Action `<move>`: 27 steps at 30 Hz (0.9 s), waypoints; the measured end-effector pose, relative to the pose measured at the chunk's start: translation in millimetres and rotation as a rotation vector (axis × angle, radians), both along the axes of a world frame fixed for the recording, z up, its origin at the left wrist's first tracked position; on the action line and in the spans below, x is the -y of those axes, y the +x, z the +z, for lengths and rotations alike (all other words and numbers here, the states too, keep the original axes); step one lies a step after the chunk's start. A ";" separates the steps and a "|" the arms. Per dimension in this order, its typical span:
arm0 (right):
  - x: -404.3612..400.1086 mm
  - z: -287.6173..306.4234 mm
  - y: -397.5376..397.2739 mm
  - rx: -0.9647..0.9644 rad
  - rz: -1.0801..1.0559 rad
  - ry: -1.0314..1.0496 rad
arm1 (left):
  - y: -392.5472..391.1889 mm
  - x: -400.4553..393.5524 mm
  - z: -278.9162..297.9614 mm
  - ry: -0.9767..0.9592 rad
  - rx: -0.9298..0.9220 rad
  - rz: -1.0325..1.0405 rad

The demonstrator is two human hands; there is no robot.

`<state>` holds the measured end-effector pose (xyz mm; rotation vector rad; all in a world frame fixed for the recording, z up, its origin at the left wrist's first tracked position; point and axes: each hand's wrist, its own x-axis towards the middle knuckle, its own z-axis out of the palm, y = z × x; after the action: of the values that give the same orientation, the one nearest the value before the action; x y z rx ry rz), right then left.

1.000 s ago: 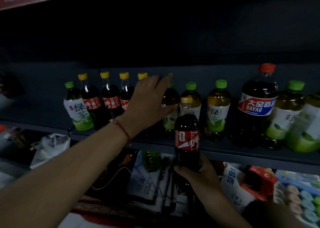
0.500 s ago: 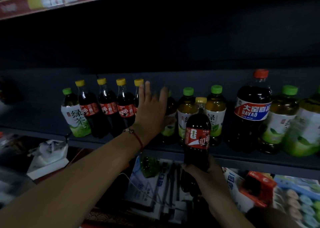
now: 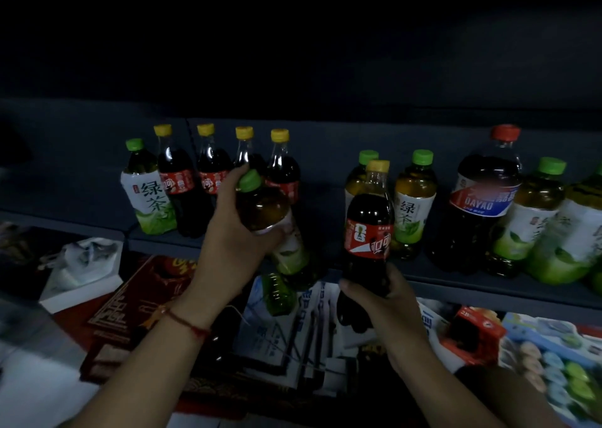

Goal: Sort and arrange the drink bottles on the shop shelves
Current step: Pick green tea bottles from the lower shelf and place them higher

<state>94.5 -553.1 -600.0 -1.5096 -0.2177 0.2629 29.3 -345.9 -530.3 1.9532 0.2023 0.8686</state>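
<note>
Nearest the camera, a dark cola bottle with a yellow cap and red label (image 3: 369, 229) is held upright in the right hand (image 3: 382, 304), whose fingers are wrapped around the lower body. The bottle is held in front of the dark grey shelf (image 3: 456, 286) edge.

To the left of the right hand, a tilted green-capped tea bottle of clear plastic with amber liquid (image 3: 270, 219) is gripped by the left hand (image 3: 234, 245); fingers are curled round its shoulder and neck, the cap leaning toward the left. A red string bracelet (image 3: 185, 321) is seen on the left wrist.

Below both hands, a lower level carrying printed boxes and packets (image 3: 293, 323) is visible; details are blurred.

Beyond the left hand, four yellow-capped cola bottles (image 3: 208, 167) stand in a row on the shelf, with one green tea bottle with a white and green label (image 3: 148, 193) at their left end. Beyond the right hand, two green-capped tea bottles (image 3: 413, 206) stand upright. Further right of the right hand, a large dark bottle with a red cap and blue-red label (image 3: 482, 199) is seen, then more large green-capped tea bottles (image 3: 534, 222) near the frame edge.
</note>
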 end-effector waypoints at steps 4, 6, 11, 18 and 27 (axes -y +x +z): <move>-17.4 4.0 2.8 0.084 0.037 -0.023 | -23.6 -24.1 -4.1 -0.137 0.010 -0.008; -28.9 8.9 4.5 0.127 0.035 -0.026 | -32.6 -33.4 -2.7 -0.160 0.017 0.010; -60.6 17.5 20.9 0.207 -0.026 -0.014 | -48.0 -49.5 -2.3 -0.227 0.028 0.038; -103.9 16.9 50.9 0.269 -0.140 -0.090 | -56.3 -58.2 -2.7 -0.239 0.039 0.022; -123.7 1.6 69.9 0.327 -0.242 -0.223 | -55.9 -69.2 -10.5 -0.232 0.008 -0.017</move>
<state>164.4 -429.5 -598.4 -1.7796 -0.2682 -0.1610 -26.6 -276.7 -540.8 1.7329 0.2692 0.8045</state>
